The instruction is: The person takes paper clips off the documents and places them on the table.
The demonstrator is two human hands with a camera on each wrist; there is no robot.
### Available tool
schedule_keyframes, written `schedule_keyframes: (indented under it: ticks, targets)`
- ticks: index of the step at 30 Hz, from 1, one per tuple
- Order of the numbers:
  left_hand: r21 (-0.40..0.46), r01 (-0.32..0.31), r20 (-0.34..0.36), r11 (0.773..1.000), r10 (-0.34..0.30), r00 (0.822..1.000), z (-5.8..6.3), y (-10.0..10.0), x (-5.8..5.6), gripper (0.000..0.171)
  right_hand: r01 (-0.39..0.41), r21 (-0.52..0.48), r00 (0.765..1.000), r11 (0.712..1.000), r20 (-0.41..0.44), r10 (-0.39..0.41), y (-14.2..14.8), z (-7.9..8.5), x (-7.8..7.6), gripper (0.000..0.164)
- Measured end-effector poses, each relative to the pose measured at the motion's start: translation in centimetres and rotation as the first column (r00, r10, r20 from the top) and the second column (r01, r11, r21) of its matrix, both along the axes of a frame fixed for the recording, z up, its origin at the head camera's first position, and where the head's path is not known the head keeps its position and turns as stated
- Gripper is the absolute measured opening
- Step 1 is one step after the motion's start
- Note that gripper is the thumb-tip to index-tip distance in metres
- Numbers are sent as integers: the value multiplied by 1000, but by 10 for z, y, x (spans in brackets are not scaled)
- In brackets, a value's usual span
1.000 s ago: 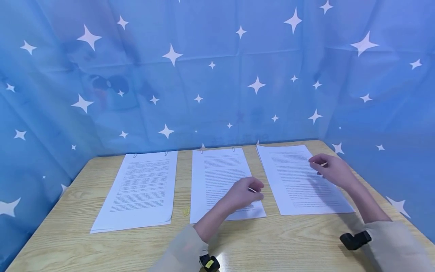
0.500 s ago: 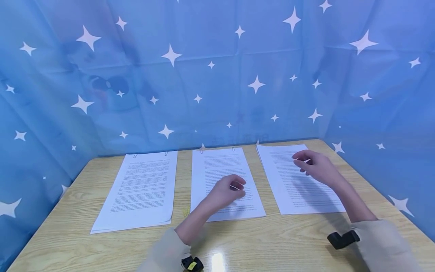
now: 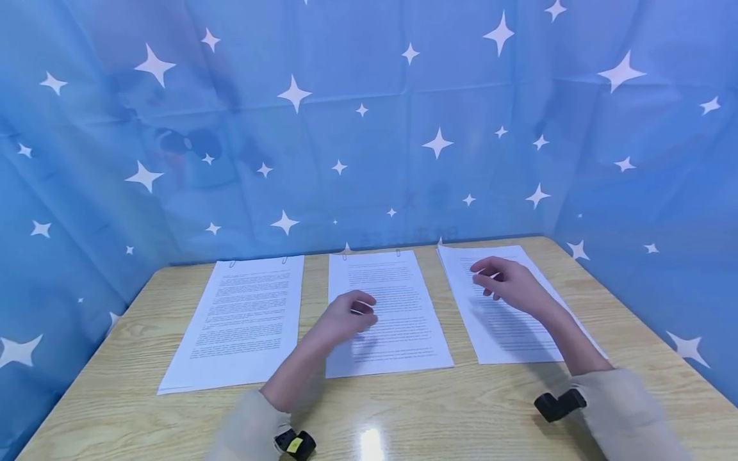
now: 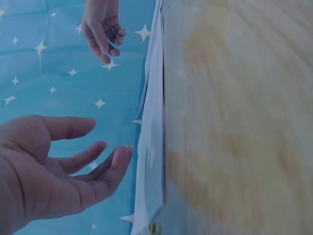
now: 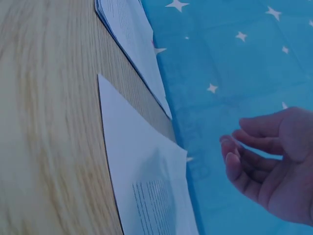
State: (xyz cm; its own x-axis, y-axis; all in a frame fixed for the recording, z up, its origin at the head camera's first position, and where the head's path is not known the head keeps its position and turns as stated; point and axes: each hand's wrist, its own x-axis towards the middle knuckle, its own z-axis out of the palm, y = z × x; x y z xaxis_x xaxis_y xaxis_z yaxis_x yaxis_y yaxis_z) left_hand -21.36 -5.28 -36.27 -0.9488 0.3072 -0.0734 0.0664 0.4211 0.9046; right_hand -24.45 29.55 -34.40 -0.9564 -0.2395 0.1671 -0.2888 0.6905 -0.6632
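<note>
Over the middle stack of printed paper (image 3: pixel 398 346) hovers my left hand (image 3: pixel 343 317), its fingers loosely bent and apart from the thumb, holding nothing. My right hand (image 3: pixel 513 285) is above the right stack of printed paper (image 3: pixel 507 342), also holding nothing; its relaxed fingers show in the right wrist view. On the far left lies another printed stack (image 3: pixel 242 320). Paper clips (image 3: pixel 344 257) sit on the top edge of the middle stack, and more paper clips (image 3: pixel 232 264) on the left one. No clip shows on the right stack. Something small and yellow (image 4: pixel 153 228) lies low in the left wrist view.
The stacks lie side by side on a wood-grain table (image 3: pixel 403 410). A blue curtain (image 3: pixel 369 160) with white stars hangs behind the table and along its sides. Black wrist cameras (image 3: pixel 559 404) are strapped at both sleeves.
Both hands have moved left, the left one across the middle stack, the right one across the right stack. The yellow clips seen before beside the middle stack are now hidden behind the left arm.
</note>
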Motion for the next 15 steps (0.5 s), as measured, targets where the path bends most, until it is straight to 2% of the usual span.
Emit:
schedule_keyframes:
  ticks: [6,15]
  targets:
    - [-27,-56,21,998,56,998,2,-19,-1,37,-30,-26,999,999,22,31,-9,-3,-5,31]
    - [24,-111,55,994,110,992,3,-45,-2,40,-60,-38,994,997,94,63,-29,-7,-12,32]
